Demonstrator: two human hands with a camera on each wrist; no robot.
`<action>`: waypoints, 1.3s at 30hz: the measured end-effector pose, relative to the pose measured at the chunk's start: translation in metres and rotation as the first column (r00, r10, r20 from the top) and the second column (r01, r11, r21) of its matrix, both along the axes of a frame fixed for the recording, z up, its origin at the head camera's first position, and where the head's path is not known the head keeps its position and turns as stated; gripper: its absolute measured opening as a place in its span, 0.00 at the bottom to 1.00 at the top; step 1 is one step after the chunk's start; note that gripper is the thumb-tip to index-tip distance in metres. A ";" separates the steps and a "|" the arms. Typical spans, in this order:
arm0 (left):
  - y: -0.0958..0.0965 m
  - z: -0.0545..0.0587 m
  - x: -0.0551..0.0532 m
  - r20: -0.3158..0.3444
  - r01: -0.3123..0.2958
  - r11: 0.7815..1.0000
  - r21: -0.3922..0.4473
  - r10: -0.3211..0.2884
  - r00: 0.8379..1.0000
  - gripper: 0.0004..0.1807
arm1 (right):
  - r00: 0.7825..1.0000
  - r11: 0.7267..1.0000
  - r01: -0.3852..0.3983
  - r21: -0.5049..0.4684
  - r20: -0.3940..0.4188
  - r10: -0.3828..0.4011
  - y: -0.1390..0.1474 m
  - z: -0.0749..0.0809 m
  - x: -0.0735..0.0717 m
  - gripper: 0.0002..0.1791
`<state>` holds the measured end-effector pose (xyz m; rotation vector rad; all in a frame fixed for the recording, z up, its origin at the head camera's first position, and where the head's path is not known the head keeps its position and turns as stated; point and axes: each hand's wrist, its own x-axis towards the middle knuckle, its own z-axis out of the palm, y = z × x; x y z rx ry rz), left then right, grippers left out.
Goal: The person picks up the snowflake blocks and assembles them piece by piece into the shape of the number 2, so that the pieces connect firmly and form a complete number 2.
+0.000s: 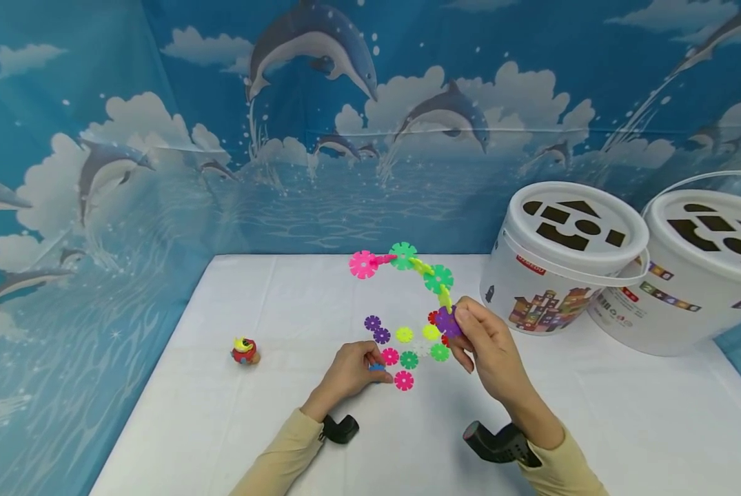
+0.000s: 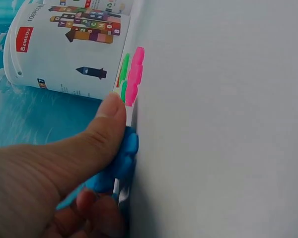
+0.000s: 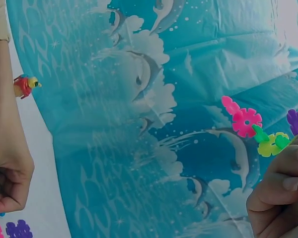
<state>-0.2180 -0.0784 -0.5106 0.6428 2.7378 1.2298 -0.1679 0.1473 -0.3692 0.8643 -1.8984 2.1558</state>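
Note:
My right hand (image 1: 491, 344) pinches the purple notched disc (image 1: 447, 322) at the lower end of a chain of interlocking plastic discs. The chain is raised and arcs up to the left through yellow and green discs (image 1: 402, 255) to a pink disc (image 1: 362, 264) at its far end. Low at the table, my left hand (image 1: 351, 372) grips a blue disc (image 2: 126, 153) between thumb and fingers; the fingers partly cover it. Close beside that hand lie loose pink discs (image 1: 404, 380) and a green disc (image 1: 409, 359).
More loose discs lie beyond: purple (image 1: 373, 322), yellow (image 1: 404, 335) and red, partly behind the right hand. Two white lidded buckets (image 1: 500, 275) with shape cut-outs stand at the back right. A small red and yellow toy figure (image 1: 245, 351) is at the left of the white table (image 1: 221, 427).

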 end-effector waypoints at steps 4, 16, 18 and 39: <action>0.000 0.002 0.001 -0.023 0.047 0.998 0.039 -0.046 0.999 0.12 | 1.000 1.000 0.018 0.015 -0.003 -0.018 0.002 0.000 -0.001 0.14; 0.024 0.074 0.031 -0.077 0.068 0.881 0.468 -0.036 0.996 0.07 | 0.999 0.999 -0.035 -0.022 0.020 0.035 0.003 0.000 -0.003 0.14; 0.028 0.086 0.038 -0.091 0.085 0.839 0.538 -0.042 0.995 0.08 | 0.996 0.995 -0.081 -0.054 0.030 0.083 0.003 -0.001 -0.004 0.14; 0.028 0.117 0.065 -0.067 0.135 0.705 0.696 -0.124 0.990 0.08 | 0.597 0.421 -0.515 -0.747 0.040 0.801 0.017 -0.006 -0.011 0.23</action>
